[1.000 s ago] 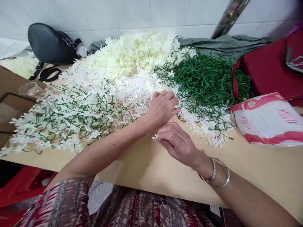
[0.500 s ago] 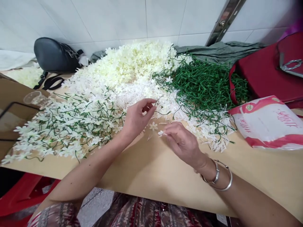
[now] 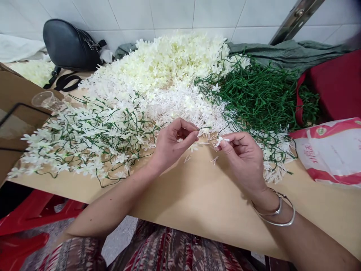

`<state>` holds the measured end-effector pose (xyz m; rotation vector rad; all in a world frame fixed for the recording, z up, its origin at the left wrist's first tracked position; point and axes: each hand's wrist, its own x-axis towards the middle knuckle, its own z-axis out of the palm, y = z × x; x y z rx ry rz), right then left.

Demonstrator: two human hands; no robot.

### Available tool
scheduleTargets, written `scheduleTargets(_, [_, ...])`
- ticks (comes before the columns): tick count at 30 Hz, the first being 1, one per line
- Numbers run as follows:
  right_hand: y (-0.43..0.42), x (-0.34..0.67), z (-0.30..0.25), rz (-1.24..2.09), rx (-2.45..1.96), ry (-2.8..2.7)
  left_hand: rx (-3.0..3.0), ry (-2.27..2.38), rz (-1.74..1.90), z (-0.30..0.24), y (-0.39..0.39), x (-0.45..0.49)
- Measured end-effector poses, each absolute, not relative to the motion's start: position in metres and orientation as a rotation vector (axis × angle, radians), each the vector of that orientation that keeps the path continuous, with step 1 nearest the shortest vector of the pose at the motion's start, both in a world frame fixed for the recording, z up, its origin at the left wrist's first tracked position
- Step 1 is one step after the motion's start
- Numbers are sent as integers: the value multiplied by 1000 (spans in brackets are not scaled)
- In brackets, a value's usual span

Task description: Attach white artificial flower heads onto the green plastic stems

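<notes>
Between thumb and fingertips, my left hand (image 3: 174,146) pinches a thin green plastic stem (image 3: 205,128), whose end points to the right. My right hand (image 3: 244,156) is closed on a small white artificial flower (image 3: 221,140), a short way right of the stem's end. Stem and flower look apart. Under the hands, a few loose white slivers (image 3: 214,160) lie on the tabletop (image 3: 191,199). Left of my left hand spreads a heap of white flowers with green stems (image 3: 93,141).
Cream flower heads (image 3: 177,56) are piled at the back, with white stamen-like pieces (image 3: 177,103) before them. Bare green stems (image 3: 259,98) form a heap at right, near a pink-and-white packet (image 3: 332,150) and red bag (image 3: 338,86). A black bag (image 3: 70,45) stands back left.
My right hand has risen and turned, bringing the white flower up near the stem's end. My left hand still pinches the stem. The camera view has shifted a little.
</notes>
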<state>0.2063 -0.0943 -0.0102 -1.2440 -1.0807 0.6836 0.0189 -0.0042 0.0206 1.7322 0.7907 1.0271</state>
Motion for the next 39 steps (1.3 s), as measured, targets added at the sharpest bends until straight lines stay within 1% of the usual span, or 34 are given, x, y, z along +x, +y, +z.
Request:
scheduleTargets(2, [-93,209,-9,792,-1217,-1045,1543,720,898,19,-5,20])
scheduleTargets(6, [-93,211,-9,979,-1158,-984,1443,680,760,17,-7,22])
scheduleTargets(10, [-92,210,-5,1060,-1128,-950,1370,706,723,20,-11,25])
scheduleTargets(15, [-91,208,-1,1141,-1087,-933,1324,666,778,21,-16,28])
scheduleTargets(30, [-97,210,-9,1025,-1210,-1039,1459,712,724,17,-22,29])
scheduleTargets(36, [-99,206,0,879,-1312,-1084,1513,744,774,12,-27,31])
scheduleTargets(39, [-97,206,2,914,-1332,-1082,1492,712,784,5,-26,32])
